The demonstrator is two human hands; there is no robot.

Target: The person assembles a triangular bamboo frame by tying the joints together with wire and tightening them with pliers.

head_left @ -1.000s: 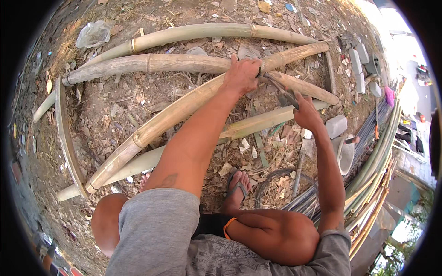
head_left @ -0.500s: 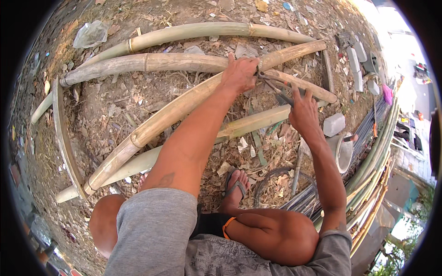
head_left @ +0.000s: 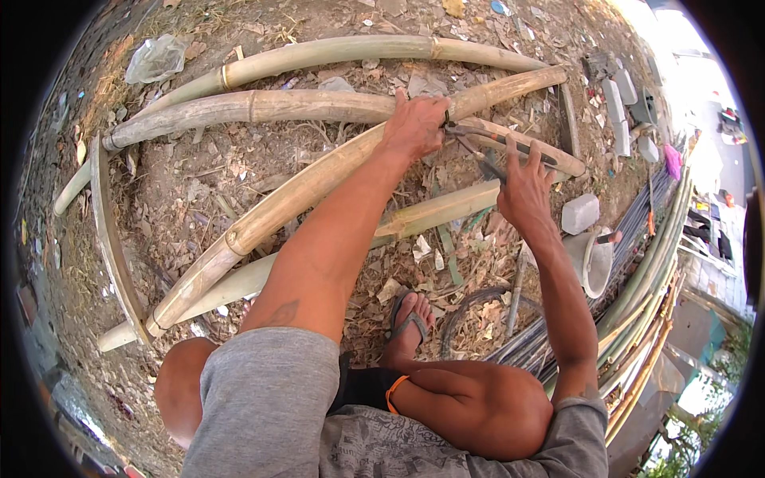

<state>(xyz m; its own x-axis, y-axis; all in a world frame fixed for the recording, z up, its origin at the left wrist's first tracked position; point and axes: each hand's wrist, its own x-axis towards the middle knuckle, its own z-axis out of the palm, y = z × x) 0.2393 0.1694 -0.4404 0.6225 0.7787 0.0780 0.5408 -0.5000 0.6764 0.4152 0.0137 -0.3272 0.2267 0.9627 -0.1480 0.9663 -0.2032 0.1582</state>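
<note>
I am squatting over several bamboo poles that lie on dirt strewn with dry leaves. My left hand (head_left: 416, 126) is closed around the long slanted bamboo pole (head_left: 303, 191), close to where it meets a shorter pole (head_left: 530, 147). My right hand (head_left: 522, 190) is just to the right and holds the dark handles of a pair of pliers (head_left: 482, 151). Its fingers are partly spread, and the tool's jaws point at the spot beside my left hand. Two more poles (head_left: 263, 103) lie behind, and another pole (head_left: 434, 213) passes under my arms.
A crumpled plastic bag (head_left: 155, 57) lies at the back left. On the right are a white block (head_left: 579, 213), a pale bucket (head_left: 594, 261), a bundle of thin metal rods (head_left: 550, 350) and stacked bamboo (head_left: 649, 275). My sandalled foot (head_left: 410, 319) rests by a wire loop (head_left: 470, 307).
Both hands stay almost where they were; my right hand with the pliers has edged slightly toward my left hand on the pole.
</note>
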